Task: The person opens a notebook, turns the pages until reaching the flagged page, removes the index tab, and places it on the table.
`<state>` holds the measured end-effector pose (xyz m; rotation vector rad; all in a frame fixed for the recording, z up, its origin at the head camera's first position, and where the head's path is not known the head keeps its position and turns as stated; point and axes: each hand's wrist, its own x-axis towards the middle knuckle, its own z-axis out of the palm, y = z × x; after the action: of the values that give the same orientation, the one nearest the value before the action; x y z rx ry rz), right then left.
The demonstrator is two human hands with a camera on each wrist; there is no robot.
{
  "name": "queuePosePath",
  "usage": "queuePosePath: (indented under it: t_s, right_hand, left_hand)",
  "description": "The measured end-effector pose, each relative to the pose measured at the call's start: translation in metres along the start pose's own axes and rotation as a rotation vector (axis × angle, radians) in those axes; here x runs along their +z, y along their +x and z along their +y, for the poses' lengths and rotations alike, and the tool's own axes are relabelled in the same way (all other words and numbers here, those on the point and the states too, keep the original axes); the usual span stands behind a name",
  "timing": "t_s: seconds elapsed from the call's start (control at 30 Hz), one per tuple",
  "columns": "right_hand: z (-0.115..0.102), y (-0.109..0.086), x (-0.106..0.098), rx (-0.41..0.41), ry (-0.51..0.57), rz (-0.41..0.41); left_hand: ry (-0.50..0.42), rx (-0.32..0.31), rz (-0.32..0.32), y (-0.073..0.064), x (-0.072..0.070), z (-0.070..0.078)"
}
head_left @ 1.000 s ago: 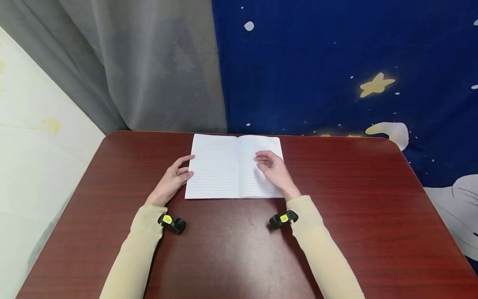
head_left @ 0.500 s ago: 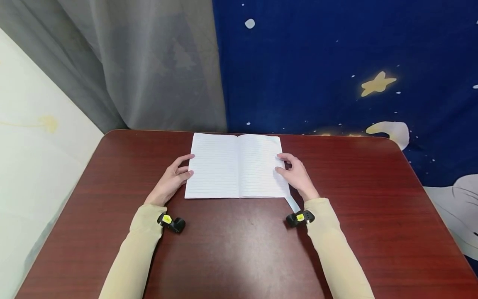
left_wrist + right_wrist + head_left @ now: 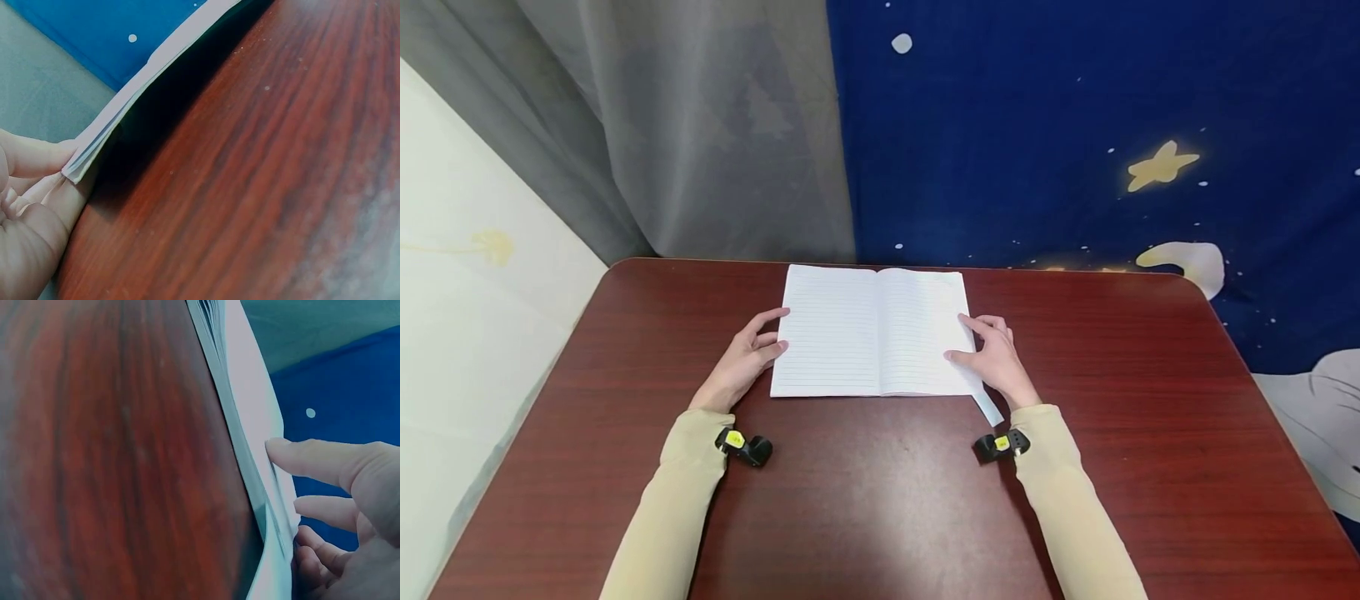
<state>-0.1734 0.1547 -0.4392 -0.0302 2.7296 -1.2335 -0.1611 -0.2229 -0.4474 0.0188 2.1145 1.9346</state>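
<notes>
An open notebook (image 3: 831, 350) with blank ruled pages lies near the table's far edge. At its left edge my left hand (image 3: 741, 367) holds on, thumb above and fingers below the pages, as the left wrist view shows; that edge of the notebook (image 3: 125, 94) stands raised over the table. My right hand (image 3: 996, 358) is at the right edge, thumb and index finger extended onto the page. In the right wrist view the thumb (image 3: 312, 456) touches the page, with the other fingers beside the edge. A pale blue strip (image 3: 988, 408) sticks out at the lower right corner.
The notebook rests on a dark red wood-grain table (image 3: 865, 500). Behind the table hang a grey curtain (image 3: 722, 150) and a blue cloth (image 3: 1000, 125) with stars. Small black cameras sit on both wrists, the left camera (image 3: 745, 447) and the right camera (image 3: 1000, 446).
My right hand has moved right, from over the right page to its outer edge, and its thumb and index finger have spread. The pale strip has come into sight. The left hand stays put.
</notes>
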Motion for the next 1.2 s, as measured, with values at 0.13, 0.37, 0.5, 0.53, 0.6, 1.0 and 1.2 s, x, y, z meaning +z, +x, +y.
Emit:
queuePosePath:
  t_s: [0.13,0.37,0.5,0.53,0.6,1.0,1.2]
  right_hand:
    - [0.0,-0.001,0.001,-0.01,0.002,0.02]
    - [-0.003,-0.001,0.001,-0.036,-0.048,0.01]
    - [-0.006,-0.001,0.0,-0.032,-0.035,-0.002]
    - [-0.007,-0.001,0.001,-0.027,-0.025,0.002]
    - [-0.007,-0.001,0.001,-0.014,0.006,0.012]
    - [-0.003,-0.004,-0.007,0.003,0.475,0.051]
    - [-0.007,-0.006,-0.01,0.023,0.605,0.016]
  left_hand:
    - [0.004,0.004,-0.005,0.0,0.0,0.0]
    - [-0.004,0.006,-0.009,0.0,0.0,-0.001]
    - [-0.009,0.013,-0.006,0.001,0.0,-0.001]
    - [-0.007,0.015,-0.007,0.001,0.0,-0.001]
    - [-0.004,0.012,-0.004,0.001,0.0,-0.001]
    - [-0.015,-0.002,-0.004,-0.001,0.001,0.001]
    - [-0.033,0.0,-0.006,-0.001,0.0,0.0]
